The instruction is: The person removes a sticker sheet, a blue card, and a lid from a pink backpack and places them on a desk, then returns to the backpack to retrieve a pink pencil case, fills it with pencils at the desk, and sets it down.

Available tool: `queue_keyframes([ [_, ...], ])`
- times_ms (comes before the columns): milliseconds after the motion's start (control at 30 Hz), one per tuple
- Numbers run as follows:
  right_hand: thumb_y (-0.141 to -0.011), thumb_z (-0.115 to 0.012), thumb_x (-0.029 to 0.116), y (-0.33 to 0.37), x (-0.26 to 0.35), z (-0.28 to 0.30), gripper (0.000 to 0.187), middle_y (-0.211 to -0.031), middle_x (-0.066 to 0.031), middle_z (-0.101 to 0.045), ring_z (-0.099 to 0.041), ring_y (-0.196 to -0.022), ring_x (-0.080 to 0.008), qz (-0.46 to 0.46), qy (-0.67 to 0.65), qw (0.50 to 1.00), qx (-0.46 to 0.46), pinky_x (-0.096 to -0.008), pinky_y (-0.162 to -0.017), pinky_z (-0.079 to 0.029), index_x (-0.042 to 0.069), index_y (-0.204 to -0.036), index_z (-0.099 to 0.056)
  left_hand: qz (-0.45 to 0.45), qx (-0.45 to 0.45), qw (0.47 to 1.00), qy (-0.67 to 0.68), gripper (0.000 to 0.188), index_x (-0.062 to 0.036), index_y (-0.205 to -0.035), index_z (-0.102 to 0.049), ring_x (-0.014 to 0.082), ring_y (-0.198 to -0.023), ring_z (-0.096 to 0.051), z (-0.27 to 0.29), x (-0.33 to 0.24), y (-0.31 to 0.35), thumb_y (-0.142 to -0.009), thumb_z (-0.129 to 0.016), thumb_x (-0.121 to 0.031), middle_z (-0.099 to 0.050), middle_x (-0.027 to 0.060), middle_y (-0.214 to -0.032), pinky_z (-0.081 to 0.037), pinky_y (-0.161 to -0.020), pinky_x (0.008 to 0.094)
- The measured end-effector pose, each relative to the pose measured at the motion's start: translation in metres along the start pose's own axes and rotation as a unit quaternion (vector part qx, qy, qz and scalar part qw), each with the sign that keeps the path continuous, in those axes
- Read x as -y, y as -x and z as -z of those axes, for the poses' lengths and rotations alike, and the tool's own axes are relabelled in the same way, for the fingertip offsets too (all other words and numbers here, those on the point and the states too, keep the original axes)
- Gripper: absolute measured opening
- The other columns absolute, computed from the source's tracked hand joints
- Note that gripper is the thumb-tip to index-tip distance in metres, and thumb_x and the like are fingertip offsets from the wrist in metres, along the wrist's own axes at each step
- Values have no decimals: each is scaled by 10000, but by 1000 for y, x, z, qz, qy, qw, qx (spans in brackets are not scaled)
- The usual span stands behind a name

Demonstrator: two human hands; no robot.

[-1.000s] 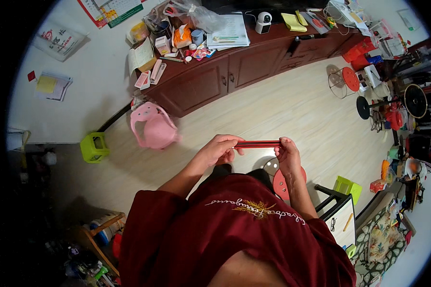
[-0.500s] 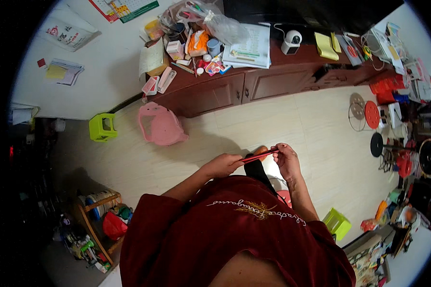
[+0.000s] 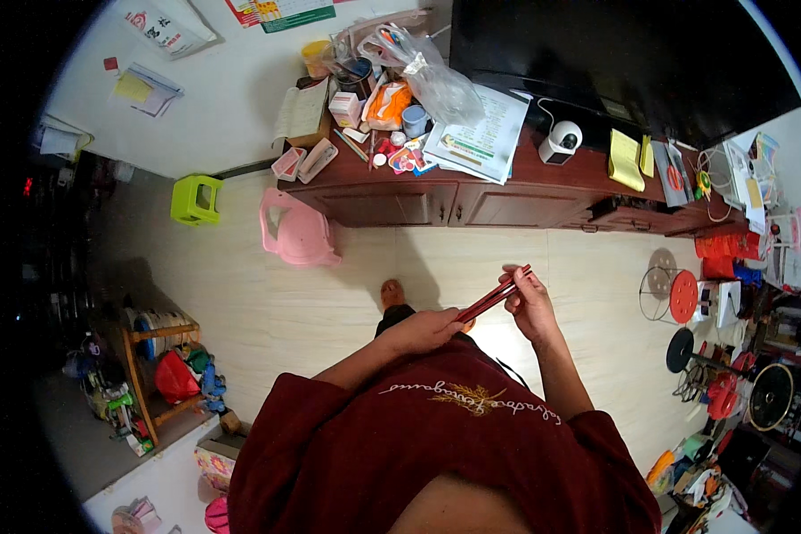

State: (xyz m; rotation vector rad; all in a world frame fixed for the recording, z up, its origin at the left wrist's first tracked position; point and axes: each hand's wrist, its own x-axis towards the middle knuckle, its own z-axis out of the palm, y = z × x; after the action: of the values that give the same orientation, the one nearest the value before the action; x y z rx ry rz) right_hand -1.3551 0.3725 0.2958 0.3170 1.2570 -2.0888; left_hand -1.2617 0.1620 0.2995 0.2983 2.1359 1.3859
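Note:
In front of my waist, I hold several slim dark-red and black chopsticks (image 3: 487,305) between my hands, slanting up to the right. My left hand (image 3: 429,330) is closed around their lower left end. My right hand (image 3: 532,305) pinches them near the upper right end, where the tips poke out past its fingers. The sticks fan slightly apart near the right hand. How many there are is too fine to make out.
Ahead runs a dark-red cabinet (image 3: 507,203) with papers (image 3: 476,133), a white camera (image 3: 561,142) and a large black television (image 3: 623,62). A pink child's chair (image 3: 304,236) and green stool (image 3: 196,200) stand front left. A wooden rack (image 3: 142,383) is at left, clutter at right.
The chopsticks have tilted more steeply and spread a little, with more of their length showing past the right hand. My view has shifted, and a foot now shows ahead of my left hand.

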Motion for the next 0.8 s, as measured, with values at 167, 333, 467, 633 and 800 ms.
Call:
queue_keyframes([
  [167, -892, -545, 204, -27, 20, -16, 155, -838, -21, -583, -505, -590, -45, -2, 16, 1000, 3, -219, -577, -495, 53, -919, -570, 33, 12, 999, -23, 314, -40, -1041, -424, 417, -717, -561, 25, 8, -16, -936, -385, -333, -563, 234, -773, -425, -628, 463],
  [333, -897, -536, 198, -58, 46, -57, 164, -797, -21, -570, -529, -614, -58, 37, 85, 995, -27, -239, -623, -520, 41, -932, -568, 34, 1, 999, -19, 315, -44, -987, -438, 420, -739, -552, 71, 24, -37, -922, -391, -349, -579, 221, -764, -409, -661, 494],
  [467, -898, -535, 187, -93, 60, -95, 164, -779, -23, -557, -538, -617, -77, 75, 162, 983, -46, -247, -613, -513, 28, -929, -557, -5, 18, 998, -53, 328, -40, -1016, -410, 423, -722, -553, 135, 47, -56, -929, -383, -355, -565, 230, -755, -418, -641, 485],
  [633, -870, -573, 140, -157, 77, -175, 157, -763, -44, -554, -561, -628, -105, 131, 258, 954, -83, -262, -579, -505, -2, -911, -521, -12, -7, 997, -81, 339, -30, -1020, -433, 407, -733, -564, 233, 69, -65, -930, -389, -354, -566, 218, -774, -425, -658, 485],
  [800, -835, -603, 74, -219, 89, -252, 169, -781, -75, -579, -577, -643, -99, 192, 351, 913, -78, -239, -568, -499, -10, -936, -497, -53, -138, 985, -89, 271, -8, -932, -461, 390, -858, -532, 303, 106, -74, -894, -467, -276, -552, 214, -903, -414, -722, 474],
])
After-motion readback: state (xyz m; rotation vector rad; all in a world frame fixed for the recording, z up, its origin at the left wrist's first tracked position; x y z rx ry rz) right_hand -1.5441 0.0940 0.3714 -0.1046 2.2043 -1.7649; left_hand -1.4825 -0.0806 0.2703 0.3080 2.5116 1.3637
